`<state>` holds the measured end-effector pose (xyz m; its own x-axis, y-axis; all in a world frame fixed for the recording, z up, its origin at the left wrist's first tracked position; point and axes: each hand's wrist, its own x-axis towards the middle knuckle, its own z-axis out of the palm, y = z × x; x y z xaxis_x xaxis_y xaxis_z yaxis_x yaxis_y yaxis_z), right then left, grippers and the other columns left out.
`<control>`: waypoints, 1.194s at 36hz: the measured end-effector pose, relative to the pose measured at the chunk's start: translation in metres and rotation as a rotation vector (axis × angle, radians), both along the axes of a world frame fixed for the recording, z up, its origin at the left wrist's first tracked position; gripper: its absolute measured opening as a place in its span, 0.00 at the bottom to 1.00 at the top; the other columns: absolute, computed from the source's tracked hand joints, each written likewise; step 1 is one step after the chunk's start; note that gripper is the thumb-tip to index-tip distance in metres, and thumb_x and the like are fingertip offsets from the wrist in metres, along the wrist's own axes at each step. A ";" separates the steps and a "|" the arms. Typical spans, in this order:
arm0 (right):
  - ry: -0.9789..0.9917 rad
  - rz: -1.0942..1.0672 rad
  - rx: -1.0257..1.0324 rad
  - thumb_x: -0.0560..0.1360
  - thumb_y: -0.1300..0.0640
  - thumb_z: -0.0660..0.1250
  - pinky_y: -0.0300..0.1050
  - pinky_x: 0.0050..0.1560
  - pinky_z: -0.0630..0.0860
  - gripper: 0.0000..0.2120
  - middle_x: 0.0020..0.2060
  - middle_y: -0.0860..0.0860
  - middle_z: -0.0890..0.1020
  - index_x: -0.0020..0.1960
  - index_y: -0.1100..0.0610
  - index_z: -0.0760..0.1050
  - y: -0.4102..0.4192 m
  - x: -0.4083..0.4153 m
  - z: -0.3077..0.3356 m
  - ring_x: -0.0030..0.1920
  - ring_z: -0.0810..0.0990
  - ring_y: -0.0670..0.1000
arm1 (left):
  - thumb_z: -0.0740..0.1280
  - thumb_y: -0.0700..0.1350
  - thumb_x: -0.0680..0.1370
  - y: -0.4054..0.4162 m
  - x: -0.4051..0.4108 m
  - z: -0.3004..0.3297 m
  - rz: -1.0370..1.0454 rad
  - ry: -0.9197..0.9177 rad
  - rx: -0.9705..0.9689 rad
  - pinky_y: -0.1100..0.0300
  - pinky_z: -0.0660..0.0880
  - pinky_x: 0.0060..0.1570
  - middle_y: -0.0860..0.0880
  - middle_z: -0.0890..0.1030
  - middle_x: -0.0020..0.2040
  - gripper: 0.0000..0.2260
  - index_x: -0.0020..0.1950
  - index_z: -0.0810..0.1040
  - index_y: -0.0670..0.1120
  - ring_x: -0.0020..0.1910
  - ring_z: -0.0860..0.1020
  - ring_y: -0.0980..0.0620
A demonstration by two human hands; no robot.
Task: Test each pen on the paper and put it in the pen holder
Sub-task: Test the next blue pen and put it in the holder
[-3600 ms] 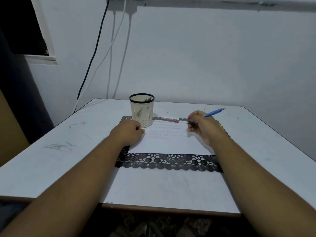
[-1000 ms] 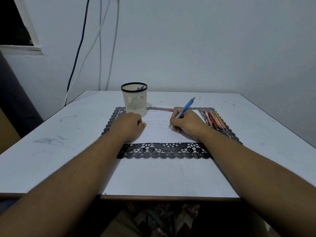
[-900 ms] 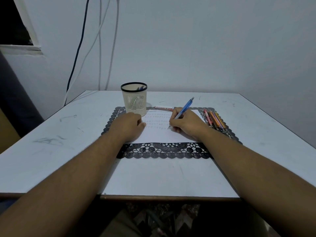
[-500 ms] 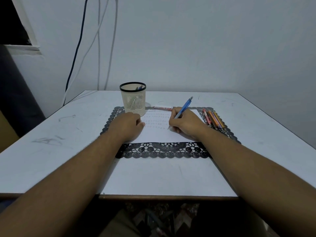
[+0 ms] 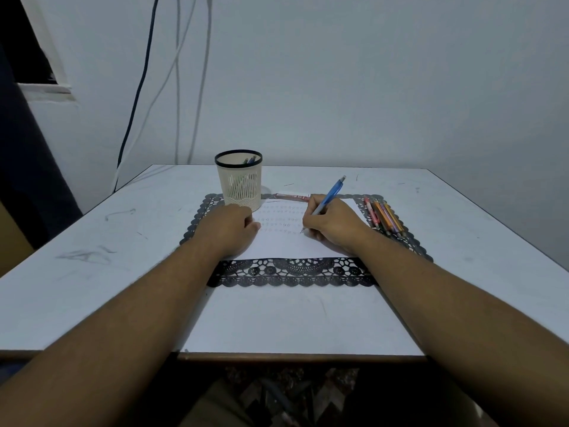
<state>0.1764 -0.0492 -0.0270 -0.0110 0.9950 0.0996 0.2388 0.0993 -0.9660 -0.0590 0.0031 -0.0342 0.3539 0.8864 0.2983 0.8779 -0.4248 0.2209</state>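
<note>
Two hands on paper; right hand grips blue pen.

Faint marks on the paper are illegible.

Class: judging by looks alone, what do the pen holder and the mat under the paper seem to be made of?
Pen holder: probably metal or plastic mesh, cream, matt, with a dark rim; slits let the pens inside show through.
Mat: dark openwork like lace, maybe vinyl or fabric; the table shows through its holes and its edge is scalloped.
</note>
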 end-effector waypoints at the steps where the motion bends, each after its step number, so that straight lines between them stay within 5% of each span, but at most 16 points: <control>1: -0.017 0.014 -0.005 0.76 0.71 0.68 0.40 0.39 0.76 0.12 0.34 0.56 0.73 0.38 0.59 0.71 -0.001 0.000 0.001 0.32 0.73 0.48 | 0.62 0.54 0.82 0.000 0.000 0.000 0.000 0.000 -0.001 0.55 0.66 0.35 0.52 0.77 0.39 0.13 0.40 0.73 0.50 0.40 0.75 0.52; 10: 0.076 -0.020 0.021 0.77 0.72 0.67 0.43 0.32 0.71 0.10 0.33 0.58 0.72 0.40 0.62 0.72 -0.003 0.007 0.004 0.30 0.71 0.50 | 0.62 0.54 0.82 -0.001 0.002 0.001 0.013 -0.003 -0.006 0.55 0.69 0.36 0.51 0.78 0.39 0.14 0.40 0.74 0.49 0.41 0.77 0.50; 43: -0.036 -0.017 0.008 0.77 0.70 0.68 0.40 0.38 0.77 0.09 0.33 0.57 0.75 0.41 0.62 0.73 -0.004 0.004 0.004 0.29 0.75 0.45 | 0.62 0.55 0.82 0.003 -0.001 -0.001 0.003 0.005 0.015 0.55 0.66 0.35 0.52 0.77 0.38 0.14 0.39 0.73 0.50 0.40 0.76 0.50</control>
